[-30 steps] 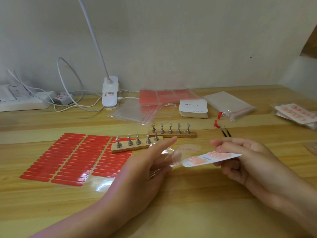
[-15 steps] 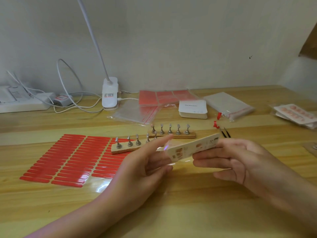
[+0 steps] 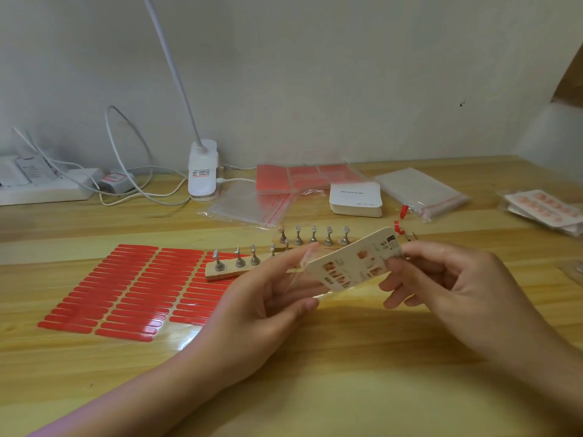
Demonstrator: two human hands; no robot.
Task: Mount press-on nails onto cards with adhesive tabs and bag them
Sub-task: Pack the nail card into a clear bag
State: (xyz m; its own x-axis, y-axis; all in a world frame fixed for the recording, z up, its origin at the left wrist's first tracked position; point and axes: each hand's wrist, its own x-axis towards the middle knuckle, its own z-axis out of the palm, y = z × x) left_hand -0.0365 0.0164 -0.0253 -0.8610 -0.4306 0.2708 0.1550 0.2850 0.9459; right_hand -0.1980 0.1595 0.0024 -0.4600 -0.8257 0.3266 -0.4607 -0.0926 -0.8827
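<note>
A white nail card (image 3: 355, 260) is held tilted above the table, its printed back facing me. My right hand (image 3: 451, 288) pinches its upper right end between thumb and fingers. My left hand (image 3: 268, 291) holds a clear plastic bag (image 3: 307, 272) at the card's lower left end; the bag's mouth meets the card's edge. Red adhesive tab sheets (image 3: 126, 288) lie flat to the left. Two wooden nail stands (image 3: 239, 263) with metal holders sit behind my hands, partly hidden.
A stack of blank cards (image 3: 355, 201), empty bags (image 3: 249, 205), a bag pack (image 3: 419, 192) and more red sheets (image 3: 303, 178) lie at the back. Finished bagged cards (image 3: 542, 208) sit far right. A lamp base (image 3: 203, 168), cables and a power strip (image 3: 41, 187) stand at back left.
My right hand has turned the card over from its nail side to its printed back and raised it. The card's end now meets the bag held in my left hand.
</note>
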